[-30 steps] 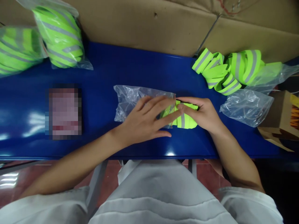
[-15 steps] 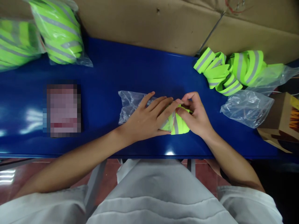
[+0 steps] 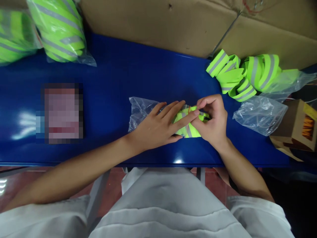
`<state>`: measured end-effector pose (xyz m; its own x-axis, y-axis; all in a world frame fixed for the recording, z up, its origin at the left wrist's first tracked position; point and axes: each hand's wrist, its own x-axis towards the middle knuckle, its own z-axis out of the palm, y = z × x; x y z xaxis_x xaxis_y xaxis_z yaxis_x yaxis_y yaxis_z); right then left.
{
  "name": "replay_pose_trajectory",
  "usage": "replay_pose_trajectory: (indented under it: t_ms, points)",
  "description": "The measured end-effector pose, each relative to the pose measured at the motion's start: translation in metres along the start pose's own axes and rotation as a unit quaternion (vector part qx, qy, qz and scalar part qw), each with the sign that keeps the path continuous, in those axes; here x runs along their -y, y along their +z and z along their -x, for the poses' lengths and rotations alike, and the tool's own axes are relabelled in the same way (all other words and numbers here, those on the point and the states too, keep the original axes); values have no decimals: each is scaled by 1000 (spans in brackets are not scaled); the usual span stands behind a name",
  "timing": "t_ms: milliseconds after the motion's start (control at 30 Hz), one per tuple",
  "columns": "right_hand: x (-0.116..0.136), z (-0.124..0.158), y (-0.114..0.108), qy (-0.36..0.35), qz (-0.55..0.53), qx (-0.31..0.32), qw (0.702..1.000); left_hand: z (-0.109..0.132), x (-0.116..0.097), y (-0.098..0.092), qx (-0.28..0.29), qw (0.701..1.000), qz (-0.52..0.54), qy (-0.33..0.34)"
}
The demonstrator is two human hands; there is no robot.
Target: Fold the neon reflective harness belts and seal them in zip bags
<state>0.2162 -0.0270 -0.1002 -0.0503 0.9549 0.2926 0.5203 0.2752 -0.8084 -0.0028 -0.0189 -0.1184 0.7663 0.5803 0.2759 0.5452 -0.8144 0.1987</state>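
A clear plastic bag (image 3: pixel 140 107) lies flat on the blue table, with a folded neon yellow-green reflective strap (image 3: pixel 192 130) at its right end. A thin red line crosses the bag over the strap. My left hand (image 3: pixel 158 127) rests palm down on the bag, fingers spread, its index fingertip close to my right hand. At the bag's right edge, my right hand (image 3: pixel 213 119) has thumb and index finger pinched together; the bit of plastic between them is mostly hidden. A dark end of the strap pokes out beside the right thumb.
Loose reflective straps (image 3: pixel 230 72) lie at the back right, near another clear bag (image 3: pixel 262 114) and an open cardboard box (image 3: pixel 288 124). Filled bags of straps (image 3: pixel 59 31) stand back left. A blurred-out rectangular item (image 3: pixel 61 114) sits left. Large cardboard boxes (image 3: pixel 158 28) line the back.
The red line on the bag now lies farther over the strap, to the right. My right hand has shifted slightly right, and my left hand still presses on the bag.
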Motion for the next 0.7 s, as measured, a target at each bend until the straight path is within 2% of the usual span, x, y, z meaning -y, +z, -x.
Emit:
replay_pose_trajectory:
  t_ms: [100, 233, 300, 400, 467, 600, 700]
  points:
    - [2, 0, 2, 3, 19, -6, 1000, -2, -3, 1, 7, 1000, 9, -12]
    - [4, -1, 0, 16, -6, 18, 1000, -2, -4, 2, -3, 1000, 23, -14]
    - [4, -1, -4, 28, -47, 62, 997, -2, -1, 2, -9, 998, 42, -37]
    - [0, -2, -11, 45, -107, 171, 978, -1, 7, 2, -36, 992, 79, -89]
    - [-3, -4, -14, 61, -123, 205, 969, -1, 12, 2, -56, 990, 86, -98]
    - [-8, -6, -12, 75, -128, 177, 973, -1, 17, 2, -55, 993, 72, -73]
    - [-9, -4, -3, 57, -107, 126, 985, -2, 18, 3, -38, 994, 76, -62]
